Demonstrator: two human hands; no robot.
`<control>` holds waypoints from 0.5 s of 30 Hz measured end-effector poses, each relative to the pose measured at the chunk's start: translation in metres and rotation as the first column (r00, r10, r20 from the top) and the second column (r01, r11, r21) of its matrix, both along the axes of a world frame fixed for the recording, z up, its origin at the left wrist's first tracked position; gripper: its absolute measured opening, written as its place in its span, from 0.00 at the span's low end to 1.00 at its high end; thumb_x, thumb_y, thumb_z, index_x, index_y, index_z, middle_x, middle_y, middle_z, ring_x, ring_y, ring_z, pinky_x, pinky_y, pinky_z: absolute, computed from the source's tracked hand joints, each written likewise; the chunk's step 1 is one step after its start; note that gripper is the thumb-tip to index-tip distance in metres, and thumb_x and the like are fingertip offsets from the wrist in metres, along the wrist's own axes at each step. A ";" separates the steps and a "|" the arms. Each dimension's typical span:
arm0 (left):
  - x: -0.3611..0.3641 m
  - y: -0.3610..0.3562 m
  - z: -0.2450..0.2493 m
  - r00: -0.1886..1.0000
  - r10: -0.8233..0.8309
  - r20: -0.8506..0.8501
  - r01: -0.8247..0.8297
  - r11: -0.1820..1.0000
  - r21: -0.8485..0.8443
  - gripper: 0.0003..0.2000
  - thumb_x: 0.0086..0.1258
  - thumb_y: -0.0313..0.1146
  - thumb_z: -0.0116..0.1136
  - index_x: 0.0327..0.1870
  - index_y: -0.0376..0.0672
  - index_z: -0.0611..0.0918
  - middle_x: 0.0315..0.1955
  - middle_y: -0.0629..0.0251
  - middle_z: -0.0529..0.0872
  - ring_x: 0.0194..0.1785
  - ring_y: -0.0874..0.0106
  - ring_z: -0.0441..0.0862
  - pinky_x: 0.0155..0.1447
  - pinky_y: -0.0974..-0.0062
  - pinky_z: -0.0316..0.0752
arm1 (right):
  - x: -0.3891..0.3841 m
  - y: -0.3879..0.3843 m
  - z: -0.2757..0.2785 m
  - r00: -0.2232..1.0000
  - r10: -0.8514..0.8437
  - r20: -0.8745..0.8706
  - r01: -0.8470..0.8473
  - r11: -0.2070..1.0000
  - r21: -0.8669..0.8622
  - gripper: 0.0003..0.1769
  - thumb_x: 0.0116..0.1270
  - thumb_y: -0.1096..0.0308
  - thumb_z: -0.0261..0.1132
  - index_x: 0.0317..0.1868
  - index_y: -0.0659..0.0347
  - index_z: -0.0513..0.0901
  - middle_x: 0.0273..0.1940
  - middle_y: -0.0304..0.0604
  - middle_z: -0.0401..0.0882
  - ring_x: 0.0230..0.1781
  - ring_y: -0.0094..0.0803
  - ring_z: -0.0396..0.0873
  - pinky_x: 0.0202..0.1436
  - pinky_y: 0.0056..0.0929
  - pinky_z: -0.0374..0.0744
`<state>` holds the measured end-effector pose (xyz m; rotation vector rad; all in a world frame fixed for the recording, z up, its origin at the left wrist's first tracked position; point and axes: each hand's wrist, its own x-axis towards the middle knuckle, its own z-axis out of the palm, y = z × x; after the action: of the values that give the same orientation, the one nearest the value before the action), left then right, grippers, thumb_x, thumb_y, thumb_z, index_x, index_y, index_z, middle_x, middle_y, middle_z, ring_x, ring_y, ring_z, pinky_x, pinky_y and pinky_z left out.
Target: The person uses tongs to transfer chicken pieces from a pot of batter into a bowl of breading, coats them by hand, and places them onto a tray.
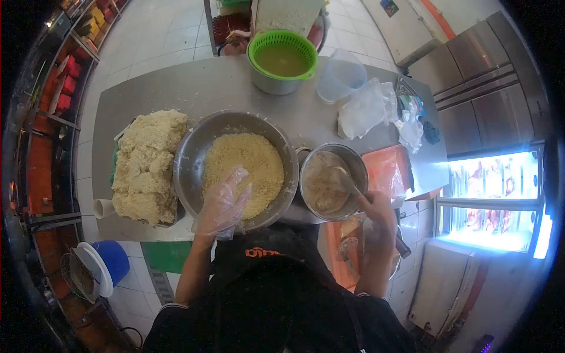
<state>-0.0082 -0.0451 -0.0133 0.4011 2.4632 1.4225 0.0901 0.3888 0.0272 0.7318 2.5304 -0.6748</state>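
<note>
A wide metal bowl [235, 120] holds pale yellow crumbs [250, 167]. My left hand [225, 203], in a clear plastic glove, is over the bowl's near left part, fingers apart, with nothing visible in it. On the right, my right hand [378, 212] is closed around a metal utensil [348, 181], whose far end dips into a smaller metal pot [362, 162] of cloudy beige batter [323, 182]. What lies beneath the batter is hard to make out. Left of the wide bowl, crumb-coated pieces [147, 165] are heaped on a tray mostly hidden beneath them.
A green strainer [282, 38] sits on a pot at the table's [200, 79] far side, beside a clear plastic jug [341, 76]. Plastic bags [368, 109] and an orange tray [382, 159] lie to the right. A blue bucket [118, 259] stands on the floor at left.
</note>
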 end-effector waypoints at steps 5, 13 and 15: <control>0.001 -0.001 -0.001 0.997 -0.045 -0.062 0.037 0.992 -0.118 0.22 0.80 0.40 0.60 0.67 0.35 0.81 0.65 0.43 0.83 0.71 0.51 0.80 0.76 0.59 0.72 | 0.015 0.003 0.050 0.994 -0.097 0.058 0.110 0.947 -0.300 0.19 0.78 0.58 0.66 0.45 0.69 0.89 0.36 0.43 0.89 0.36 0.29 0.84 0.44 0.31 0.81; 0.021 0.018 -0.038 0.877 -0.437 0.202 0.480 0.821 -0.308 0.24 0.85 0.51 0.44 0.64 0.43 0.84 0.58 0.46 0.88 0.61 0.46 0.86 0.67 0.50 0.78 | 0.042 -0.010 0.063 0.954 -0.268 -0.136 0.169 0.853 -0.494 0.16 0.78 0.60 0.67 0.51 0.67 0.89 0.35 0.35 0.85 0.34 0.21 0.79 0.40 0.25 0.77; 0.031 0.020 -0.071 0.861 -0.468 0.197 0.506 0.827 -0.246 0.24 0.84 0.52 0.47 0.58 0.43 0.87 0.55 0.46 0.89 0.58 0.44 0.87 0.65 0.50 0.80 | 0.038 -0.019 0.071 0.959 -0.237 -0.154 0.128 0.849 -0.513 0.16 0.78 0.61 0.68 0.51 0.67 0.89 0.36 0.34 0.85 0.36 0.21 0.79 0.42 0.24 0.76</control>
<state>0.0226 -0.0247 -0.0843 0.7800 2.1940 0.8342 0.1281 0.3698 0.0979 0.7432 2.3121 -1.4788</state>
